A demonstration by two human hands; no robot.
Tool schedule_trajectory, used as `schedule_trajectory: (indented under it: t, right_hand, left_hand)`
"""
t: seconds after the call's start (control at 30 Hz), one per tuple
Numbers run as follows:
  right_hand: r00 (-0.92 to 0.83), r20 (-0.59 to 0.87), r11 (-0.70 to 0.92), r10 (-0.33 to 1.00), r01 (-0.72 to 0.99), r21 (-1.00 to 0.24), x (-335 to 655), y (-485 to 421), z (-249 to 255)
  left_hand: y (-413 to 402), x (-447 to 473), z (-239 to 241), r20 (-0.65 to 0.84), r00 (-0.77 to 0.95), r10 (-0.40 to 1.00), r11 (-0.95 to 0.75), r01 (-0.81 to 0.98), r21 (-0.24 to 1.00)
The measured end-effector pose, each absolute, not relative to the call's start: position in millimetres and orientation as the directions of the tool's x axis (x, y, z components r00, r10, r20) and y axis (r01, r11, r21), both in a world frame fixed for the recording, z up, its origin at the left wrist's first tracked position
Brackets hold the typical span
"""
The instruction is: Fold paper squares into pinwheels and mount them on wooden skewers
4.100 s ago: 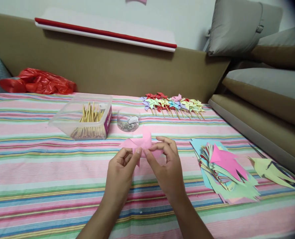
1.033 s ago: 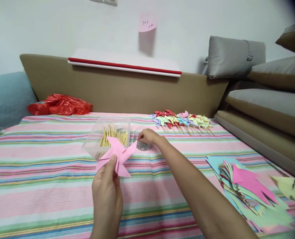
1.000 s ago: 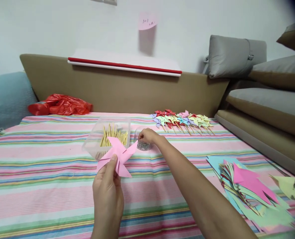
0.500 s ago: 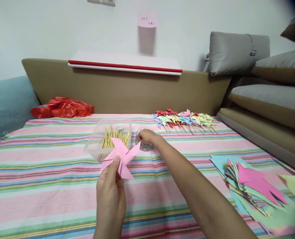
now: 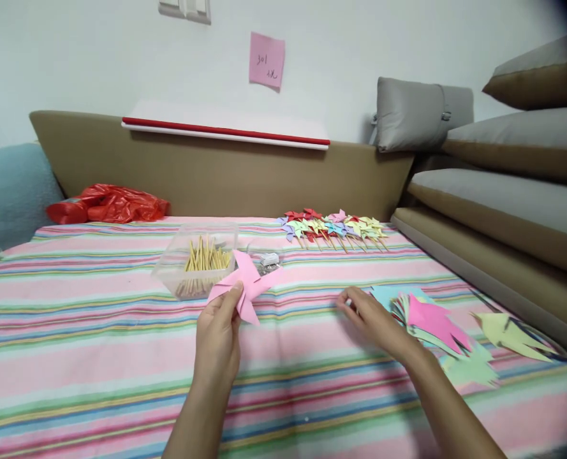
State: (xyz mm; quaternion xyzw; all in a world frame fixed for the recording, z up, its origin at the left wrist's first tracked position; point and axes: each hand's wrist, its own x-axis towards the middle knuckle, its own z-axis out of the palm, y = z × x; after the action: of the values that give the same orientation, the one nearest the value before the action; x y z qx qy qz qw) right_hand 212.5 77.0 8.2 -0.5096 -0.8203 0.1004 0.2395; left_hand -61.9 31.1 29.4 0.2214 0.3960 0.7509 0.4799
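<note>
My left hand (image 5: 220,319) pinches a pink paper pinwheel (image 5: 249,280) near its middle, thumb on the face. The pinwheel's blades overlap the near right corner of a clear plastic box (image 5: 166,274) of wooden sticks (image 5: 201,255). Just behind the pinwheel is a clear round dish (image 5: 276,268) with a small white object and shiny bits in it. My right hand (image 5: 362,312) is curled above the striped cloth, left of the paper pile, with thumb and finger together. A tiny pale spot shows at its fingertips, too small to name.
Finished pinwheels on sticks (image 5: 335,226) lie in a group at the back. Coloured paper cut-outs (image 5: 436,322) are piled on the right, beside a pale yellow cut-out (image 5: 510,335). A red plastic bag (image 5: 120,204) lies back left. Stacked cushions (image 5: 498,204) border the right side.
My right hand has left the round dish and moved right, towards the paper pile. The pinwheel stays in my left hand, slightly turned. The view has shifted to the right.
</note>
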Motion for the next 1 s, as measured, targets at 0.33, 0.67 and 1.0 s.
schedule_trajectory:
  t: [0.33,0.67,1.0]
  right_hand:
    - [-0.351,0.271,0.437,0.896,0.805,-0.400,277.5,11.0,-41.0]
    - [-0.266,0.187,0.311,0.946,0.906,-0.286,244.6,-7.1,-66.9]
    - [-0.086,0.284,0.218,0.955,0.853,-0.475,221.5,-0.2,-46.4]
  left_hand:
    - [-19.6,-29.7,38.6,0.005,-0.373,0.928,-0.124,-0.297,0.947]
    - [-29.5,-24.0,22.4,-0.026,-0.343,0.939,-0.071,-0.270,0.960]
    - [-29.8,-1.3,9.0,-0.071,-0.367,0.927,-0.087,-0.398,0.913]
